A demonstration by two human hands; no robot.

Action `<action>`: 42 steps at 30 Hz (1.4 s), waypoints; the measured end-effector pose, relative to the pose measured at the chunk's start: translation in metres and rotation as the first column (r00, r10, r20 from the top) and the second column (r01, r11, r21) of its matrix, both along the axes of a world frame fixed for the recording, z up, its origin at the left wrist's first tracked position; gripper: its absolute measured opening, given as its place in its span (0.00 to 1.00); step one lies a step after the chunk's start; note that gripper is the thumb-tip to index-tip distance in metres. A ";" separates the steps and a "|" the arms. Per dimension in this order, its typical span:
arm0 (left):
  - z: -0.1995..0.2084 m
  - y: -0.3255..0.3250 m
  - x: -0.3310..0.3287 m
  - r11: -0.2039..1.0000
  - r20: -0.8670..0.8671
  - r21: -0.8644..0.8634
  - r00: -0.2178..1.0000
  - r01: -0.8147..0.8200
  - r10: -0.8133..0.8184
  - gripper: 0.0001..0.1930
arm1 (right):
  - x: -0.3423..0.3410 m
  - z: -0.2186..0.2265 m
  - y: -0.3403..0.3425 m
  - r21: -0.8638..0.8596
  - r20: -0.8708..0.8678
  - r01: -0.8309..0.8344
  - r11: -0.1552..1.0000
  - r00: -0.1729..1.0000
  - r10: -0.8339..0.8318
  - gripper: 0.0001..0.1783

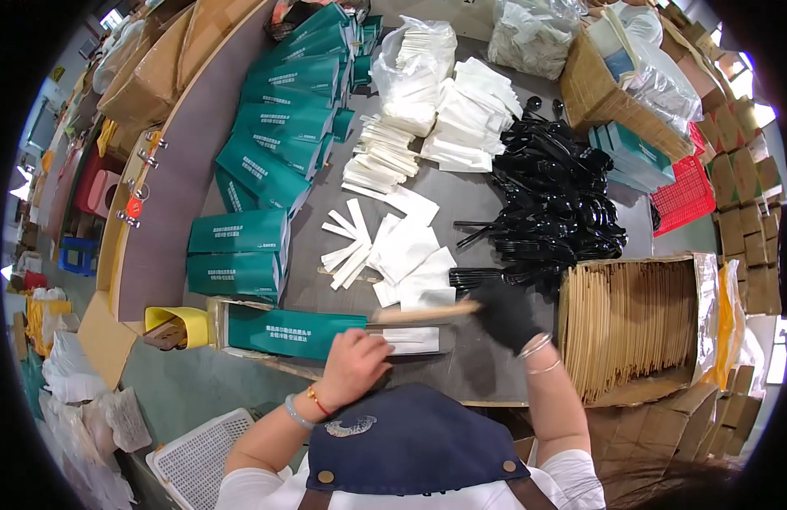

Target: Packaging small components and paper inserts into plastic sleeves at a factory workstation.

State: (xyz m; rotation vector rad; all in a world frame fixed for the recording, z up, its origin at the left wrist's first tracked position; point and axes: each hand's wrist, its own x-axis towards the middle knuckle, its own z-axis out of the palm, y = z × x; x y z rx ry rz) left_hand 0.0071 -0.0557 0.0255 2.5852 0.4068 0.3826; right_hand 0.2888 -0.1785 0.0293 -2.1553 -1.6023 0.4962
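Observation:
My left hand, bare with a red string and a pale bangle at the wrist, closes its fingers at the right end of a green printed paper sleeve. A white flat packet sticks out to the right, just past those fingers. My right hand, in a black glove, grips one end of a long thin light-brown stick, which points left toward the sleeve's end. Its fingers are partly hidden by the dark glove. White napkins and slim white packets lie just beyond.
Stacks of green sleeves fan out at the left. Black plastic spoons and forks heap up right of centre. A cardboard box at right holds upright brown sticks. A yellow container stands left; a white crate is below.

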 end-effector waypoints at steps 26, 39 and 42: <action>-0.002 0.011 0.011 1.000 -0.115 0.009 0.993 -0.019 0.020 0.38 | -0.091 -0.055 -0.027 0.091 -0.374 0.193 0.977 0.916 -0.146 0.08; 0.059 0.053 0.032 0.951 -0.417 0.082 0.877 0.298 -0.239 0.19 | -0.073 0.015 -0.006 0.095 0.132 -0.010 0.995 0.991 -0.002 0.33; 0.074 0.116 0.015 0.977 -0.396 0.029 0.900 0.211 -0.183 0.19 | -0.049 0.023 -0.025 0.128 0.130 0.103 0.986 0.984 -0.120 0.33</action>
